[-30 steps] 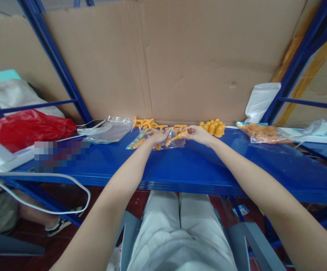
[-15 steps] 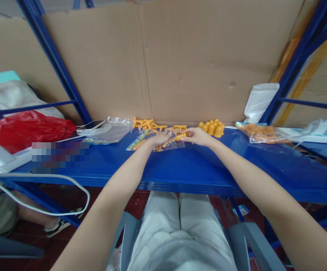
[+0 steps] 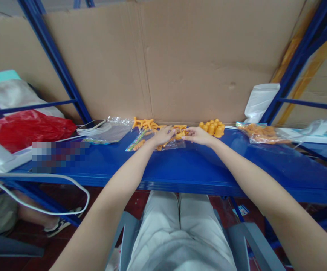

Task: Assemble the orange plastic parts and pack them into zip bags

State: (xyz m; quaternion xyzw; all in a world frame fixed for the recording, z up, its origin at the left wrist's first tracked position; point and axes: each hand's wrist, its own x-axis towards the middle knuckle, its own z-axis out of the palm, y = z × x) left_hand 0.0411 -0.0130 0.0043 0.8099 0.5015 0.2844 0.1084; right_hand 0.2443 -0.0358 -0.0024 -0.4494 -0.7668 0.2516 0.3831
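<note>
A clear plastic bag [image 3: 159, 147] with a colourful printed header strip [image 3: 139, 140] lies on the blue shelf, with several orange plastic parts in or under it. My left hand [image 3: 162, 136] rests over the bag, its fingers stretched out toward the right. Just right of it, my right hand [image 3: 199, 135] has thumb and fingers curled around the end of an orange plastic part [image 3: 181, 135] at the bag's right end. Its exact shape is too small to tell. Behind the bag lie orange branched pieces [image 3: 148, 124], and orange cup-like pieces [image 3: 214, 129] stand beside my right hand.
On the right is a filled bag of orange parts [image 3: 261, 132]. Flat clear bags [image 3: 114, 131], a phone-like device [image 3: 95, 125] with a cable, and a red plastic bag [image 3: 33, 128] lie left. Cardboard [image 3: 194, 67] stands behind the blue shelf [image 3: 180, 169]. Another person's leg [image 3: 32, 218] shows lower left.
My left hand has moved slightly right and up over the bag, fingers reaching farther across. The orange part at my right fingertips has shifted a little left; my right hand has barely moved.
</note>
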